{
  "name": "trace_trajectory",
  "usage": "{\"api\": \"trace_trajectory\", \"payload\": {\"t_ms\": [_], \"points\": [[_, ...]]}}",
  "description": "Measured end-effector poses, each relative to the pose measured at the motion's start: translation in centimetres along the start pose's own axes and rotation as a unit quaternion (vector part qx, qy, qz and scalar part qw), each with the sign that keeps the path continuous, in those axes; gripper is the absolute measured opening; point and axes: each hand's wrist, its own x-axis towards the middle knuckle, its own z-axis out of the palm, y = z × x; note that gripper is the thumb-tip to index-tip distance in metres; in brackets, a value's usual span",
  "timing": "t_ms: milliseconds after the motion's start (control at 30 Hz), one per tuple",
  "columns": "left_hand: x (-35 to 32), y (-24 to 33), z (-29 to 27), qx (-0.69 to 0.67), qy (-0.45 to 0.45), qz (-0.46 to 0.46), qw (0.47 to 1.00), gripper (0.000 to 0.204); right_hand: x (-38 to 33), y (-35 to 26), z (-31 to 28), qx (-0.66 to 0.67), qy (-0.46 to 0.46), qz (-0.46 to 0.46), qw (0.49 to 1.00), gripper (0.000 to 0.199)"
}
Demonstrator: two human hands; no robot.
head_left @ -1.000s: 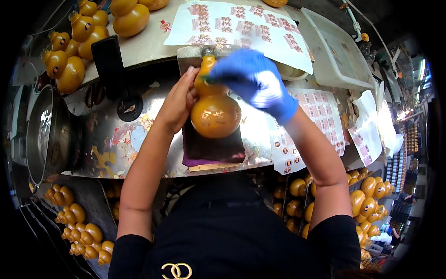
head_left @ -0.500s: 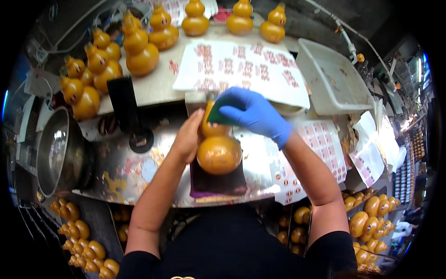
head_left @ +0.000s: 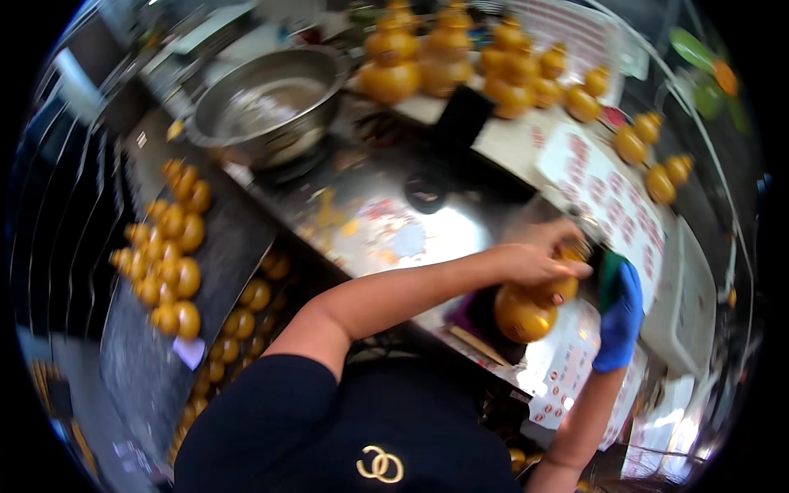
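Observation:
A glossy yellow-orange gourd (head_left: 524,314) lies tilted on a dark pad on the metal work surface. My bare left hand (head_left: 542,256) is closed round its narrower upper part, fingers wrapped over the top. To the right of the gourd, and apart from it, is my right hand (head_left: 622,320) in a blue glove. It grips a flat dark green piece (head_left: 610,279), whose exact kind is hard to make out through the motion blur. Beside the gourd lies a sheet of small printed stickers (head_left: 563,361).
A large metal basin (head_left: 329,70) stands at the far left of the bench. Several finished-looking gourds (head_left: 390,78) line the back, near a black upright slab (head_left: 464,117). A printed white sheet (head_left: 600,152) and a pale plastic tray (head_left: 682,304) are to the right. More gourds (head_left: 168,246) fill a left shelf.
My view has swung left, bringing the left shelf of gourds into sight. My right hand, with the green piece, has come away from the gourd; my left hand still holds it.

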Motion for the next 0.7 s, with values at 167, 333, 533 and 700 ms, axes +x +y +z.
{"api": "trace_trajectory", "payload": {"t_ms": [167, 333, 533, 700], "points": [[-7.1, 2.4, -2.5, 0.034, 0.075, 0.082, 0.993, 0.036, -2.7, 0.7, 1.1, 0.004, 0.021, 0.013, 1.000, 0.038], [-17.4, 3.9, -8.8, 0.012, 0.291, 0.096, 0.952, 0.029, -2.8, 1.9, 1.4, 0.095, -0.077, 0.041, 0.992, 0.039], [-36.7, 7.0, -14.4, 0.195, 0.568, -0.028, 0.799, 0.023, -3.0, 3.3, 10.2, 0.115, -0.066, 0.140, 0.981, 0.043], [-55.6, 12.1, -16.2, 0.279, 0.752, -0.207, 0.560, 0.030, -3.7, 5.1, 16.8, 0.003, -0.220, 0.084, 0.972, 0.045]]}}
